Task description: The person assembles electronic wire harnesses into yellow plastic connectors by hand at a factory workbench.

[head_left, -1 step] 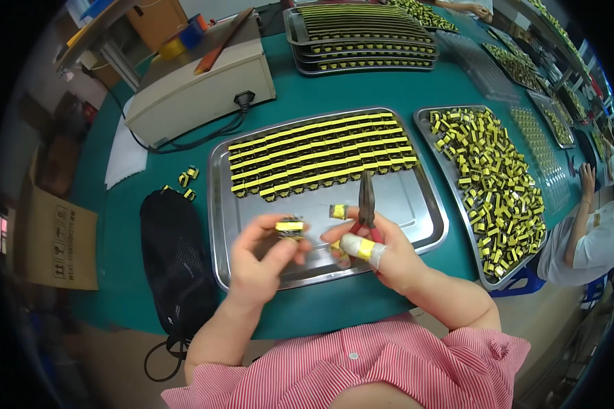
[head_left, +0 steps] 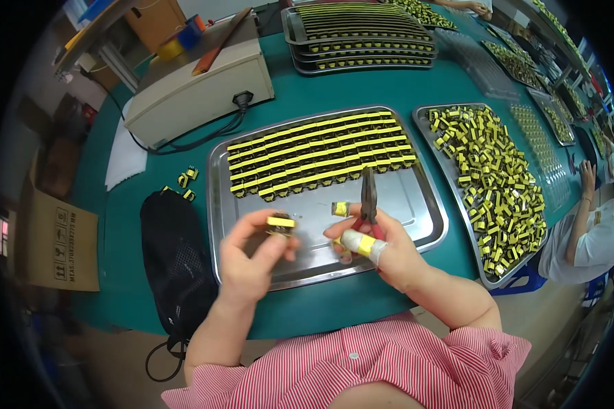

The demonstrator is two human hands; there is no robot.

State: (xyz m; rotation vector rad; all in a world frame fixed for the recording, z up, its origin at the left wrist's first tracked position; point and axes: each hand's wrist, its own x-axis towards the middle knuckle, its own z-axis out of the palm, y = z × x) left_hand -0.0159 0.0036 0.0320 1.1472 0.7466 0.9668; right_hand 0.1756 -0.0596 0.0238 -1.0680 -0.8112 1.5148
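Observation:
Between the thumb and fingers of my left hand (head_left: pixel 249 255) is a small transformer (head_left: pixel 280 223) with a black body and yellow tape. My right hand (head_left: pixel 382 249), with tape wrapped on its thumb and a finger, is closed round red-handled pliers (head_left: pixel 369 194); their dark jaws point away from me. Both hands are over the front part of a metal tray (head_left: pixel 218 225). At its far side, similar transformers (head_left: pixel 320 153) stand in tight rows, yellow tops up. The pliers' tips lie just in front of the nearest row in the picture; whether they touch it I cannot tell.
A second tray (head_left: pixel 491 279) heaped with loose transformers is on the right. Stacked filled trays (head_left: pixel 361 58) stand at the back. To the left are a black pouch (head_left: pixel 177 252), a few loose transformers (head_left: pixel 187 178) and a beige box-shaped device (head_left: pixel 198 95) with a power cord. A co-worker's arm (head_left: pixel 580 211) is at far right.
My left hand has moved a little left with the transformer, which has turned slightly. My right hand and the pliers have barely shifted.

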